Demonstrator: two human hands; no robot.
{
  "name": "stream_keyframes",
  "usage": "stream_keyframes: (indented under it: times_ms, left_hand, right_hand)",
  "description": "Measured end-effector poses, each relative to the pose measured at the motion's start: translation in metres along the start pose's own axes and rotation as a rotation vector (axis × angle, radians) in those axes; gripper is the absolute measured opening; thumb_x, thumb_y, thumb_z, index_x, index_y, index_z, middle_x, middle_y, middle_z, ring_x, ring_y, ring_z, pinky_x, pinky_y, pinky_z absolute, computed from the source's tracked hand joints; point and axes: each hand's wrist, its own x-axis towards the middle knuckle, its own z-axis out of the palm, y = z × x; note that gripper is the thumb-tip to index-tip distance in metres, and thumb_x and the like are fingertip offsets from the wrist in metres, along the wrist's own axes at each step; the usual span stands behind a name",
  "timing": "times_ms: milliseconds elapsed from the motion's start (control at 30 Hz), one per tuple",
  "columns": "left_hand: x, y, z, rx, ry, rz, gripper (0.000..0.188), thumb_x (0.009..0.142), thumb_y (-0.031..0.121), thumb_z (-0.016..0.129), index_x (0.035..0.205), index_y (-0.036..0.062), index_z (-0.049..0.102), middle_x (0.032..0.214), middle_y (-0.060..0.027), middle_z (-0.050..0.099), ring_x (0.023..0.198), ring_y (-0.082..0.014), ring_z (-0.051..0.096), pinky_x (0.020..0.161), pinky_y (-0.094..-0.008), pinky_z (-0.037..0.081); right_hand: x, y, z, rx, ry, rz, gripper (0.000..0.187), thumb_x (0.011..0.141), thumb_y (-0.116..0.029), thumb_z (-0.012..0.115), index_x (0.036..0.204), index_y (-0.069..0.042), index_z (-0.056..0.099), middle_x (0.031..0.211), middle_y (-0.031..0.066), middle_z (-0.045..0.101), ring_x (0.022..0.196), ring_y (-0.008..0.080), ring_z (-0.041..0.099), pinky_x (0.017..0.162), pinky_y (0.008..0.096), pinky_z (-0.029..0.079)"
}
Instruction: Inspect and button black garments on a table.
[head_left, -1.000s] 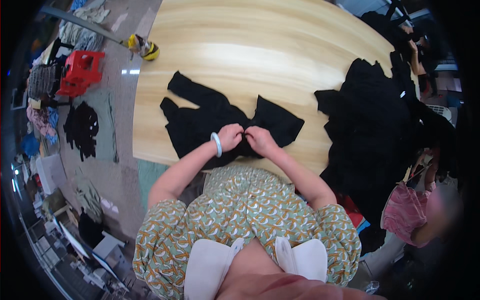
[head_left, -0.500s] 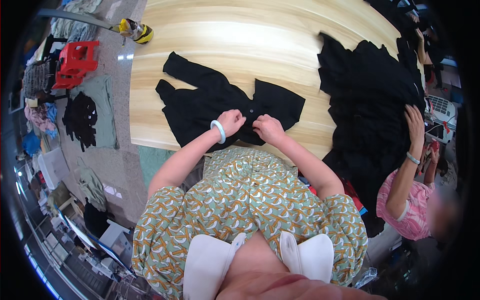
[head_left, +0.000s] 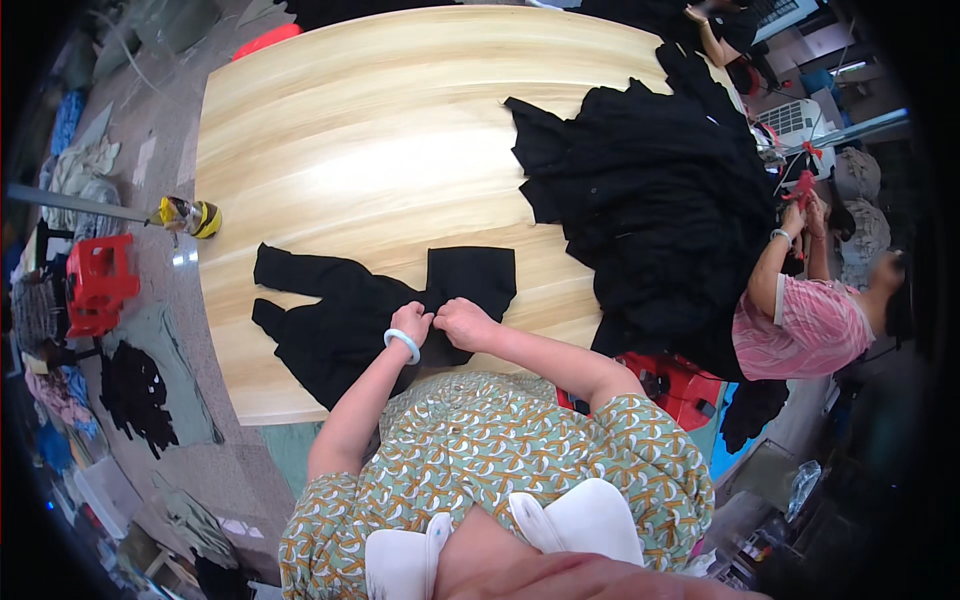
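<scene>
A black shirt [head_left: 335, 318] lies spread near the table's front edge, its sleeves stretched to the left and one flat panel to the right. My left hand [head_left: 412, 322], a pale bangle on its wrist, pinches the cloth at the shirt's front opening. Right beside it, my right hand [head_left: 465, 324] has its fingers closed on the same edge. The two sets of fingertips almost meet. Whatever small part lies between them is hidden by the fingers.
The shirt rests on a pale wooden table [head_left: 300, 150]. A large heap of black garments [head_left: 670, 190] covers its right side. Beyond the heap, a person in pink [head_left: 805, 325] handles a red item [head_left: 800, 187]. A yellow-and-black wrapped pole end [head_left: 190, 217] and red stools [head_left: 102, 285] stand left.
The view has swung to the right. My hands have come closer together on the shirt's front. The co-worker's hand has left the black heap and joined the other at the red item.
</scene>
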Motion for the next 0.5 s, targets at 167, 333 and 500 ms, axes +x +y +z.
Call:
stream_keyframes:
  times_ms: [167,333,500]
  left_hand:
    - [0.009,-0.018,0.001,-0.164,-0.007,0.004,0.019,0.072,0.017,0.062,0.080,-0.0002,0.062,0.075,-0.0160,0.062,0.070,-0.0271,0.060,0.064,-0.0347,0.046]
    - [0.003,0.004,-0.024,-0.351,-0.173,-0.092,0.018,0.072,0.018,0.062,0.074,0.0003,0.061,0.065,-0.0087,0.060,0.059,-0.0156,0.055,0.058,-0.0298,0.043]
    - [0.004,-0.008,-0.016,-0.431,-0.085,-0.083,0.017,0.073,0.017,0.063,0.069,0.0004,0.060,0.060,-0.0059,0.057,0.056,-0.0122,0.050,0.055,-0.0288,0.041]
  right_hand:
    - [0.015,-0.002,-0.011,0.085,0.061,0.057,0.012,0.067,-0.004,0.051,0.075,-0.009,0.058,0.067,0.0076,0.055,0.071,0.0247,0.055,0.069,0.0368,0.040]
    - [0.015,-0.004,-0.019,0.290,0.106,0.221,0.013,0.068,-0.005,0.051,0.076,-0.008,0.061,0.072,0.0115,0.061,0.072,0.0275,0.059,0.067,0.0394,0.044]
    - [0.009,-0.002,-0.015,0.392,0.118,0.286,0.016,0.068,-0.007,0.053,0.079,-0.006,0.064,0.079,0.0132,0.063,0.076,0.0281,0.060,0.072,0.0371,0.048]
